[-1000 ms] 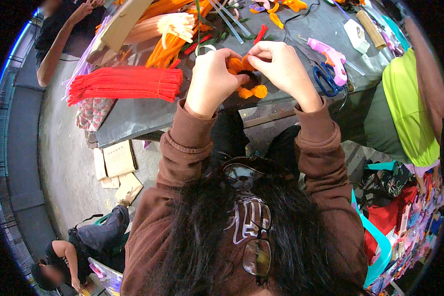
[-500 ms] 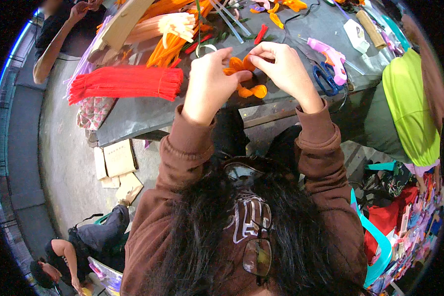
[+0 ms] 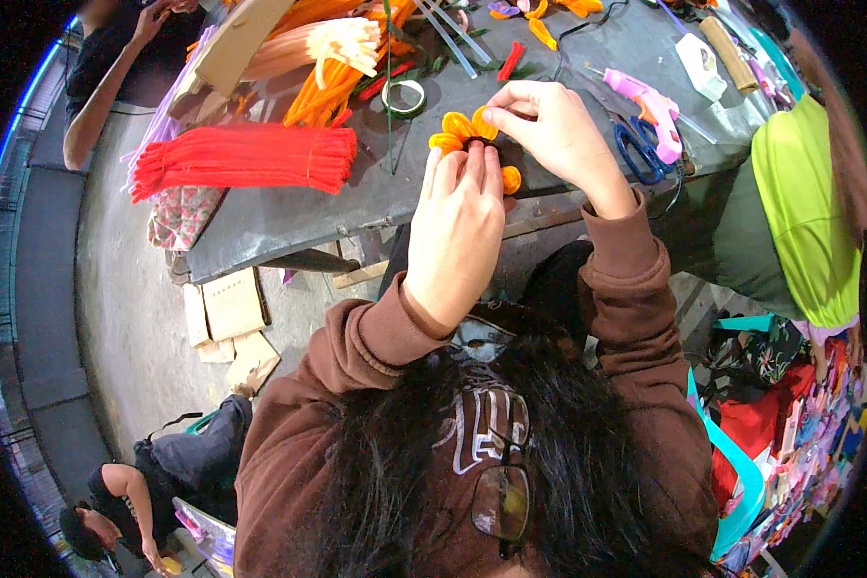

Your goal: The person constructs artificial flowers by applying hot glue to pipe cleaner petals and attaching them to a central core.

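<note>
An orange fuzzy flower [image 3: 458,126] with looped petals and a dark centre lies at the table's near edge, under both hands. My left hand [image 3: 460,226] rests on it from the near side, fingers stretched out and flat over its centre, covering part of it. With thumb and forefinger, my right hand [image 3: 561,130] pinches the petal on the upper right. Another petal shows below the left fingertips. Just left of the flower lies a tape roll [image 3: 405,112], with a thin green stem [image 3: 390,135] beside it.
Red pipe cleaners [image 3: 246,159] lie bundled at left, below orange ones [image 3: 323,91] and a wooden piece [image 3: 226,53]. Blue-handled scissors [image 3: 636,154] and a pink glue gun [image 3: 653,114] sit right of my hand. Another person's arm [image 3: 106,96] is at far left.
My left hand has shifted right and turned, going from a raised grip beside the flower to flat fingers over it. The tape roll now shows fully. The right hand has hardly moved.
</note>
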Demonstrator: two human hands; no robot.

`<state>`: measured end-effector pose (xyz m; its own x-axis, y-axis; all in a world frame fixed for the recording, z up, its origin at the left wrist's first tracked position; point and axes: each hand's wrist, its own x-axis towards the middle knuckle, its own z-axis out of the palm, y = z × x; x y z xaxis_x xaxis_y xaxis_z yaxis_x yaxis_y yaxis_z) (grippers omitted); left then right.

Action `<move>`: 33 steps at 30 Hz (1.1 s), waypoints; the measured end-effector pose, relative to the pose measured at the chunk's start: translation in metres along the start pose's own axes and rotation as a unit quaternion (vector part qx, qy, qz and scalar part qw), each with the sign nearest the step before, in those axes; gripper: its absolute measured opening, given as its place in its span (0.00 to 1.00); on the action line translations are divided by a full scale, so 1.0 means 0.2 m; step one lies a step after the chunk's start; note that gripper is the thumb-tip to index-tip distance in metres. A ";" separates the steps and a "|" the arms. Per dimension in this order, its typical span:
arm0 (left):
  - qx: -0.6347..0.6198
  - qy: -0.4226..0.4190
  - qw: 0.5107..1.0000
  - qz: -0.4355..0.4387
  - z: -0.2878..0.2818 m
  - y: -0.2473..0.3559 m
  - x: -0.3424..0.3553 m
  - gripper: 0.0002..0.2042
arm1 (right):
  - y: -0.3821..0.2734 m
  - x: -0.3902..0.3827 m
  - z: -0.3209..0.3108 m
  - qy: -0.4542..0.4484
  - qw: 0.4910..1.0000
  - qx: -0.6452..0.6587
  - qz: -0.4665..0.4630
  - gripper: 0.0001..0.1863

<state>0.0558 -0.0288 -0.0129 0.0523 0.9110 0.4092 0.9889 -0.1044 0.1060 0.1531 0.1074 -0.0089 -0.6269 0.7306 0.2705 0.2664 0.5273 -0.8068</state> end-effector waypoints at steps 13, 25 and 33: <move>0.067 0.020 0.997 0.025 0.04 -0.02 -0.01 0.19 | -0.06 -0.02 -0.01 -0.024 0.998 -0.057 0.017 0.11; -0.015 0.010 1.000 0.010 0.03 -0.02 0.01 0.22 | -0.04 -0.01 -0.03 -0.059 0.997 -0.048 0.005 0.10; 0.051 0.035 0.997 0.037 0.06 -0.04 0.00 0.18 | -0.02 0.01 -0.02 -0.057 0.998 -0.037 -0.003 0.11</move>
<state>0.0504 -0.0231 -0.0237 0.1203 0.8721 0.4744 0.9917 -0.1270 -0.0179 0.1536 0.1077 -0.0036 -0.7063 0.6757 0.2110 0.3128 0.5654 -0.7632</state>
